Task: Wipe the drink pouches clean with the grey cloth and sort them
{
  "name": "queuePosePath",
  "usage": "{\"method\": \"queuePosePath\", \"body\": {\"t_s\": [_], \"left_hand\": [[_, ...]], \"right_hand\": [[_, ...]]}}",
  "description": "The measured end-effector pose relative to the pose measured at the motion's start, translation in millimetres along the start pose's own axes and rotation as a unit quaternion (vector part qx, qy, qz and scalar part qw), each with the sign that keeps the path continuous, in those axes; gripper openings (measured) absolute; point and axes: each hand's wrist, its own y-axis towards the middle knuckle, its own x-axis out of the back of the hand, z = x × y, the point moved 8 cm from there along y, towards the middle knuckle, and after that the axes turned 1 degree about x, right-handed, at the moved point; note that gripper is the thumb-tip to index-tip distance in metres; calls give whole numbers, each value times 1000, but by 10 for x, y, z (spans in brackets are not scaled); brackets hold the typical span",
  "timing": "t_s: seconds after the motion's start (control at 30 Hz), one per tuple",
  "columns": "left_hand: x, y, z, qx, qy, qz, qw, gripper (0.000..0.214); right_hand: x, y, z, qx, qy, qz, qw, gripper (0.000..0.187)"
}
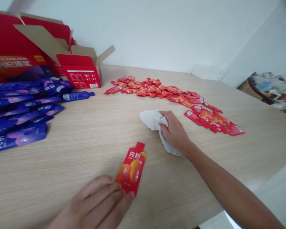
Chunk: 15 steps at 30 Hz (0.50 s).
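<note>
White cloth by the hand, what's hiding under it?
The right hand holds the white cloth against the wooden table. Bare wood shows around the cloth, but the spot right under it is covered, so I can't see there.

Your right hand clasps a white cloth on the wood-grain table; your left hand touches a red foil sachet.

left hand and right hand bare, right forearm slender and bare too
</note>
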Motion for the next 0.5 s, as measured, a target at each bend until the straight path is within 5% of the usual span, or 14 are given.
{"method": "queuePosePath", "body": {"t_s": [0.07, 0.13, 0.23, 0.37, 0.5], "left_hand": [[-38, 193, 198, 26, -26, 43, 998, 25], [-242, 338, 493, 119, -35, 124, 985, 24], [-603, 448, 877, 256, -38, 213, 942, 49], [-909, 576, 1096, 302, -57, 271, 912, 59], [-1011, 595, 1234, 329, -117, 303, 887, 55]], "right_hand": [[-19, 11, -112, -25, 15, -4, 1000, 35], [-67, 16, -208, -45, 23, 1, 999, 34], [-146, 6, -280, -55, 27, 12, 998, 32], [-241, -29, -282, -60, 32, 39, 997, 30], [-291, -47, -259, -63, 40, 58, 996, 31]]}}
